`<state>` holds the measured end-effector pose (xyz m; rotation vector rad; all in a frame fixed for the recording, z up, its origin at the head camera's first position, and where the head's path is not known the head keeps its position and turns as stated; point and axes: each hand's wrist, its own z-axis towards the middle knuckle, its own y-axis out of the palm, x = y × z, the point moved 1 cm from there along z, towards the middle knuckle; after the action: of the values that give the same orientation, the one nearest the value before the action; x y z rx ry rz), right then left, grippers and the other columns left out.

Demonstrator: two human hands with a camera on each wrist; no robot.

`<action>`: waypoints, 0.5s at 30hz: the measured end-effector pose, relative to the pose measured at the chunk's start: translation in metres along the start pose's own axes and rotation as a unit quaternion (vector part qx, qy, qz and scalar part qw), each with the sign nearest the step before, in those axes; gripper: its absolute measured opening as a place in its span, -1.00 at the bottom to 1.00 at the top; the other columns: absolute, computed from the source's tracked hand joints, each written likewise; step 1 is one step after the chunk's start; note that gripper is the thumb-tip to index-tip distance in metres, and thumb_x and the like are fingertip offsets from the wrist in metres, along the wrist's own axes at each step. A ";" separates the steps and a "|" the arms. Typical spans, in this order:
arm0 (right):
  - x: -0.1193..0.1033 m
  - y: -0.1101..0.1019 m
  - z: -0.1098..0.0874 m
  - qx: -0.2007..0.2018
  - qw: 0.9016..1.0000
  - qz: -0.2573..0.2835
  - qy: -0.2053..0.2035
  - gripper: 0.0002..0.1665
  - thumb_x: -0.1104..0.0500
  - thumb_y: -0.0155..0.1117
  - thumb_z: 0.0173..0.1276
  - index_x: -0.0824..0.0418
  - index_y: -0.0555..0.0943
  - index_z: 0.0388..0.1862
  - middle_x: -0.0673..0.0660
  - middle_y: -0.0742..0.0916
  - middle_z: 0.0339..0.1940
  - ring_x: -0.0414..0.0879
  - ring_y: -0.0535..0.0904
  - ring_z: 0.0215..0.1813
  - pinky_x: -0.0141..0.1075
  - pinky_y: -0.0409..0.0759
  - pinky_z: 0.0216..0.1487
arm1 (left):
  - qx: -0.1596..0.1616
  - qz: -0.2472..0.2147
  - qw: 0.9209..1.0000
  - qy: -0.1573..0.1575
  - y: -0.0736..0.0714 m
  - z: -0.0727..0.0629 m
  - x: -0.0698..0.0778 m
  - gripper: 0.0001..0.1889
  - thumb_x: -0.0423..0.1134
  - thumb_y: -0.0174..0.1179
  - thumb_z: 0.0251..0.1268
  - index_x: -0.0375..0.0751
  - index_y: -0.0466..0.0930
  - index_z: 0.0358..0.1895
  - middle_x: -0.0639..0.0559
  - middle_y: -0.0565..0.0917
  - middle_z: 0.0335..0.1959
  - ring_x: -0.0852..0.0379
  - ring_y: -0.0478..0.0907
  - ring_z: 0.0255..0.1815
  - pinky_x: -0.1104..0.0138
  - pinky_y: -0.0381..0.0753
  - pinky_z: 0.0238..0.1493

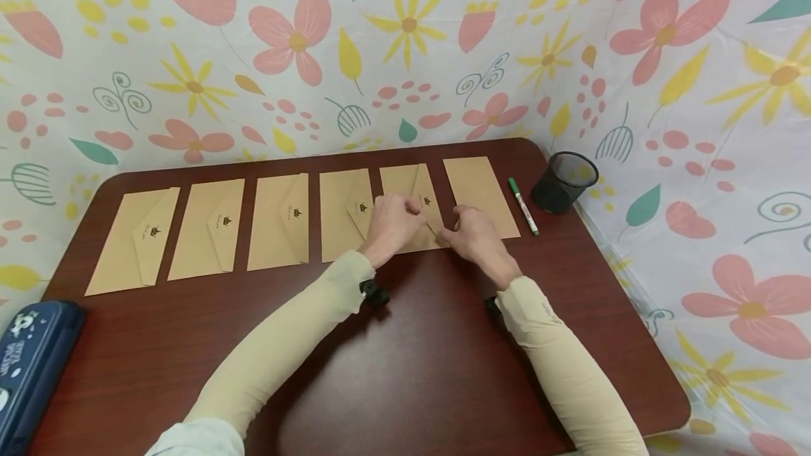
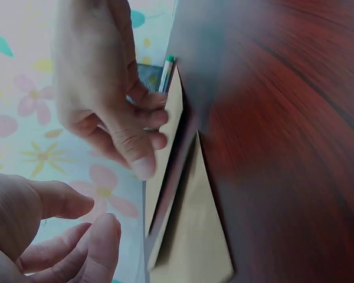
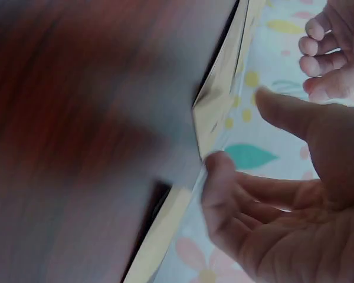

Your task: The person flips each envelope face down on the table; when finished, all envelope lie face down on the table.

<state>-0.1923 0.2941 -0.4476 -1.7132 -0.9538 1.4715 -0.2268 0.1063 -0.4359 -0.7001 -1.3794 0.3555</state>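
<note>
My left hand (image 1: 395, 225) hovers over the lower left part of a brown paper envelope (image 1: 400, 177), fifth from the left, with a pointed flap and a small black crown print. In the left wrist view a gap shows between its thumb and fingertips, and nothing is held. My right hand (image 1: 476, 239) is by the lower right corner of that same envelope, overlapping the plain-faced envelope (image 1: 478, 181) at the row's right end. The right wrist view shows its thumb and bent fingers (image 3: 218, 177) apart, with nothing between them.
Several more crown-printed envelopes (image 1: 279, 231) lie in a row to the left on the dark wood table (image 1: 405, 371). Right of the row are a green-capped marker (image 1: 523, 207) and a black mesh pen cup (image 1: 557, 188). A navy pencil case (image 1: 38, 364) lies at the left edge.
</note>
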 end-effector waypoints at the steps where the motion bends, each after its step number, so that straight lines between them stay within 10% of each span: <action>1: -0.002 0.004 0.003 -0.009 1.000 -0.006 0.003 -0.27 -0.13 0.45 0.48 0.41 0.60 0.32 0.26 0.81 -0.03 0.14 0.75 0.06 -0.01 0.71 0.17 | 0.003 -0.005 1.000 -0.003 -0.001 0.001 -0.007 -0.84 -0.21 0.39 0.32 -0.05 0.83 -0.45 0.10 0.85 -0.36 0.15 0.67 -0.32 0.29 0.65 -0.19; 8: 0.023 0.045 0.042 -0.024 0.999 -0.046 0.005 -0.51 -0.09 0.54 0.35 0.31 0.67 -0.09 0.22 0.75 -0.23 0.09 0.65 -0.23 -0.11 0.62 -0.24 | 0.026 0.018 1.000 0.000 0.022 0.022 -0.064 -0.94 -0.15 0.43 0.21 0.03 0.87 -0.33 0.16 0.87 -0.34 0.20 0.73 -0.36 0.32 0.70 -0.23; 15: 0.029 0.050 0.051 -0.033 0.998 -0.041 0.024 -0.75 0.06 0.42 0.38 0.19 0.59 -0.35 0.06 0.57 -0.44 0.01 0.52 -0.38 -0.20 0.47 -0.43 | 0.030 0.032 0.999 -0.003 0.020 0.020 -0.078 -0.93 -0.10 0.48 0.19 0.03 0.85 -0.34 0.18 0.86 -0.36 0.19 0.74 -0.35 0.28 0.72 -0.20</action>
<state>-0.2348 0.2953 -0.5120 -1.7286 -1.0452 1.3543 -0.2573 0.0786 -0.5080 -0.6955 -1.3489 0.4475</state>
